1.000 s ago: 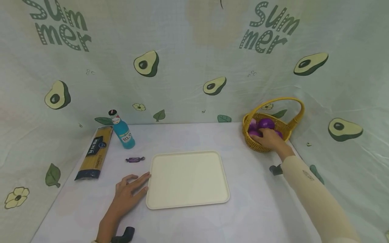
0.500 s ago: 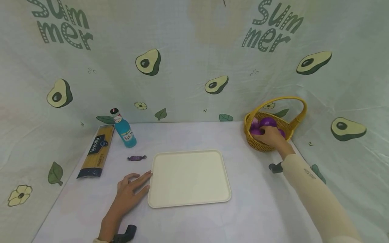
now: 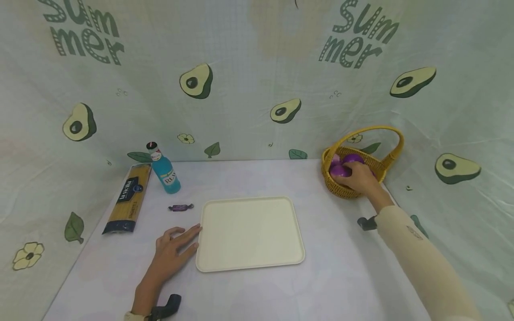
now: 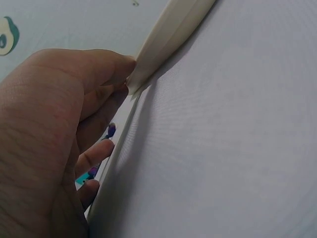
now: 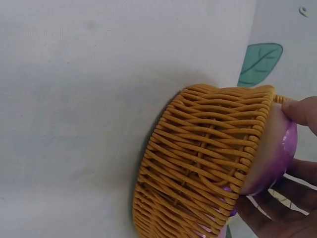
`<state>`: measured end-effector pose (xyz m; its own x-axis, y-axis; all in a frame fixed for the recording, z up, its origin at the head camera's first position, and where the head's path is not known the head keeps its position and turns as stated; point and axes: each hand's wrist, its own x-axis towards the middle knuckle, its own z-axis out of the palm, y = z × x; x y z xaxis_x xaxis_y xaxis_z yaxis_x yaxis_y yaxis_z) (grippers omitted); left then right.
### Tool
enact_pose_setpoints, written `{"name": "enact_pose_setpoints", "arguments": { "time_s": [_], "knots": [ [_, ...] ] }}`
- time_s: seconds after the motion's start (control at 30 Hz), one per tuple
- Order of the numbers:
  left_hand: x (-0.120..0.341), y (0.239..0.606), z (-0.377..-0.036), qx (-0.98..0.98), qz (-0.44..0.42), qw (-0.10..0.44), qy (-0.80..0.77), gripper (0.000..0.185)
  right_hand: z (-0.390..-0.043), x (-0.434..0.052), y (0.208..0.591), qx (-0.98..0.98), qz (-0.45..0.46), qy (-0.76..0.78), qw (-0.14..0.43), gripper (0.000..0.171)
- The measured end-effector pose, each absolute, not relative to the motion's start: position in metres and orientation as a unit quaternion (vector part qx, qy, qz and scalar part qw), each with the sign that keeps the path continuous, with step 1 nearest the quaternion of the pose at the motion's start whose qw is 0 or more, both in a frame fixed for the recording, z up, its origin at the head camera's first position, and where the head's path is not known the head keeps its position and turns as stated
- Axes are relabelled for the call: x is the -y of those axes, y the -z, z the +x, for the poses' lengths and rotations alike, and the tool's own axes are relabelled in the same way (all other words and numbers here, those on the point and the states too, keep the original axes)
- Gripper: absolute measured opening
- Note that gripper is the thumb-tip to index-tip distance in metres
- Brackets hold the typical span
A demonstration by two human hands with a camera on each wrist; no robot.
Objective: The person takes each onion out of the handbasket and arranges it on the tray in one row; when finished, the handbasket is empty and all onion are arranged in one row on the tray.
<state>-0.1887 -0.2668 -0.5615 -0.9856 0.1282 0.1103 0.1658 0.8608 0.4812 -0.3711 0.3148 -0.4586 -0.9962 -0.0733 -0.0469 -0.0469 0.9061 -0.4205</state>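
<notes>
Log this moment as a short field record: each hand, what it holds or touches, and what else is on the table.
left hand: flat on the table, fingertips against the left edge of the cream tray
right hand: in the wicker basket, fingers curled round a purple onion
basket contents: more purple onions, number unclear
tray: nothing on it
other items: blue bottle, spaghetti packet, purple wrapped candy
surface: white table, avocado-print backdrop

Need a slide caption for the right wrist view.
Right hand grips a purple onion at the rim of a wicker basket.
</notes>
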Motion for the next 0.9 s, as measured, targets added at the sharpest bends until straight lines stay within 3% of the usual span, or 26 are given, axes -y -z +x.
{"name": "enact_pose_setpoints", "arguments": {
  "time_s": [0.9],
  "knots": [
    [0.267, 0.563, -0.187, 0.960, -0.085, 0.059, 0.259, 0.050, -0.329, -0.310, 0.439, -0.977, -0.072, 0.197, -0.044, 0.073]
  ]
}}
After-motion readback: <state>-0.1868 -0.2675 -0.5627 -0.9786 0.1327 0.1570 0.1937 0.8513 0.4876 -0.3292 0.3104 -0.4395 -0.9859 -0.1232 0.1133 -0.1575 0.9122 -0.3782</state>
